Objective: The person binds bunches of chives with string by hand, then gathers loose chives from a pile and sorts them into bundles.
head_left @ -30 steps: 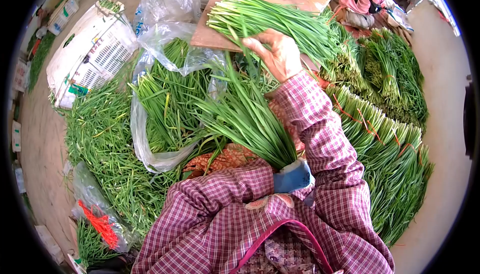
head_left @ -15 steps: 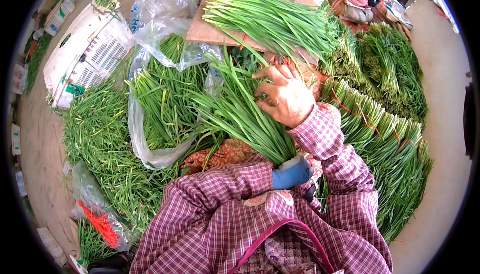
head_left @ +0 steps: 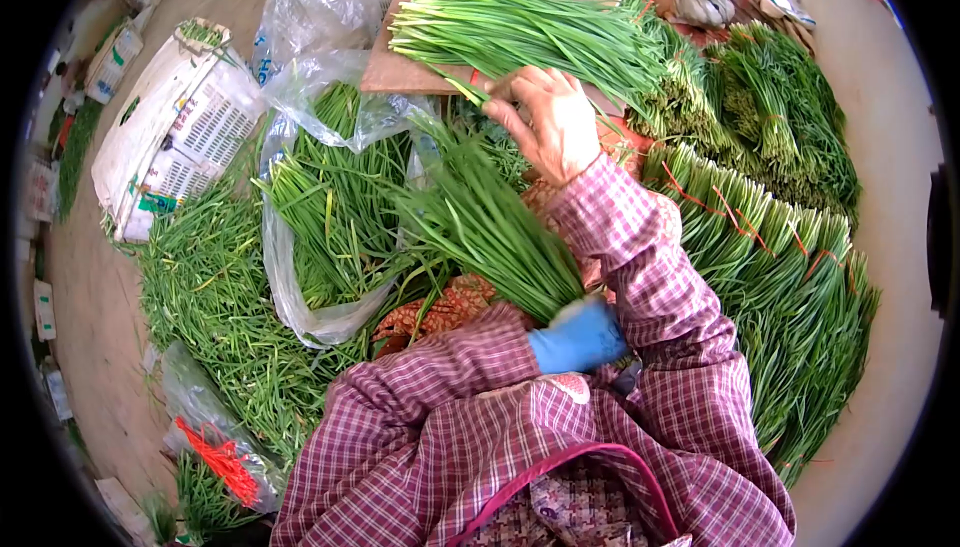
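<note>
My left hand (head_left: 580, 335), in a blue glove, is closed round one end of a bunch of garlic chives (head_left: 490, 227) in front of my body. The long green leaves fan out up and to the left, slightly blurred. My bare right hand (head_left: 548, 122) is above that bunch, near the front edge of a brown board (head_left: 400, 52). Its thumb and forefinger pinch a chive stalk (head_left: 470, 89) whose pale end points up and left. On the board lies a neat pile of chives (head_left: 530, 32), their pale ends to the left.
A clear plastic bag (head_left: 285, 247) holding chives stands left of centre. Loose chives (head_left: 220, 297) cover the floor beside it, near a white crate (head_left: 190, 137) and red ties (head_left: 222, 462). Stacked chive bundles (head_left: 770, 277) with red ties fill the right side.
My right hand has moved up and left from the bunch towards the board, and its spread fingers have closed on a stalk. My left hand still holds the bunch, shifted slightly left.
</note>
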`<state>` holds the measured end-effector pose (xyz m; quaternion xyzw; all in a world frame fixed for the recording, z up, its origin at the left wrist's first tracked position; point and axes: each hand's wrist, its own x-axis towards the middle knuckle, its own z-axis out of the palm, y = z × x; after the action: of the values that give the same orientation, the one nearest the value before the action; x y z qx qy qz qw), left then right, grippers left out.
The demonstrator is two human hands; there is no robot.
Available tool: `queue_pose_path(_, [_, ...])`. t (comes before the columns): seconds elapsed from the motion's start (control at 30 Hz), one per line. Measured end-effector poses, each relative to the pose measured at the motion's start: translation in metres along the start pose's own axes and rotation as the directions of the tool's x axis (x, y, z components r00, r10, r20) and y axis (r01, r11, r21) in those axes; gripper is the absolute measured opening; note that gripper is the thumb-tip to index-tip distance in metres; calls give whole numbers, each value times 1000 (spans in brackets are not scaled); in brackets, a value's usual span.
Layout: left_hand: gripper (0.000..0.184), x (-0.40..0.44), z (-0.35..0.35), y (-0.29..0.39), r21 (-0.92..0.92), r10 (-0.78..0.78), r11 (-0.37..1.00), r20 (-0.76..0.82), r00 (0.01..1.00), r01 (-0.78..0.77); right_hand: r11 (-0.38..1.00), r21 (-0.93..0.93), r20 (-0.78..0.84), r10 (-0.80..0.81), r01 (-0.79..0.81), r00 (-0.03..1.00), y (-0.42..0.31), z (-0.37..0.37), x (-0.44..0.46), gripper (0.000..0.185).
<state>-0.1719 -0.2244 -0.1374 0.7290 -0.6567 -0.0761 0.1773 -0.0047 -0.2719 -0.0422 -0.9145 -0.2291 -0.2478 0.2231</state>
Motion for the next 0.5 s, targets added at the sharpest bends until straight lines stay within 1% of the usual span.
queue_pose_path(0.03, [9, -14, -25, -9, -57, 5, 998, -258, 966, -20, 996, -33, 156, 89, -85, 984, 2, -8, 4, 27])
queue_pose_path(0.07, [14, -33, -63, -13, -220, -114, 975, -369, 923, 32, 937, 202, 325, 210, -284, 922, 5, -17, 9, 27])
queue_pose_path(0.1, [19, -49, -90, -27, -483, -194, 864, -583, 789, -145, 875, 389, 305, 174, -290, 936, 11, -14, 7, 31])
queue_pose_path(0.13, [19, -73, -129, -36, -784, -398, 596, -474, 785, -171, 777, 564, 279, 140, -280, 950, 13, -8, 6, 35])
queue_pose_path(0.17, [21, -94, -142, -53, -815, -536, 503, -554, 637, -287, 650, 712, 294, 69, -266, 953, 6, -5, 9, 43])
queue_pose_path(0.2, [20, -113, -165, -62, -853, -624, 244, -503, 598, -461, 496, 831, 292, -6, -250, 956, -5, -1, 12, 52])
queue_pose_path(0.23, [18, -129, -175, -86, -779, -515, 231, -606, 606, -583, 379, 909, 238, -130, -173, 963, -12, 8, 14, 68])
queue_pose_path(0.27, [17, -142, -183, -108, -693, -396, 199, -703, 591, -693, 247, 946, 254, -166, -209, 953, -30, 7, 13, 74])
queue_pose_path(0.33, [17, -159, -200, -119, -604, -419, 105, -747, 516, -790, 397, 888, 349, -257, -230, 901, -51, 10, 10, 79])
queue_pose_path(0.4, [19, -179, -211, -129, -527, -464, 62, -767, 443, -848, 527, 819, 421, -284, -227, 862, -55, 34, -3, 77])
queue_pose_path(0.43, [18, -189, -217, -131, -488, -509, 102, -775, 376, -867, 689, 671, 543, -204, -274, 814, -57, 29, -8, 76])
queue_pose_path(0.47, [18, -199, -219, -131, -451, -530, 153, -788, 312, -879, 819, 487, 641, -98, -304, 762, -54, 21, -15, 74])
queue_pose_path(0.5, [18, -211, -222, -133, -435, -560, 179, -783, 272, -882, 883, 420, 586, -88, -209, 805, -36, 39, -33, 71])
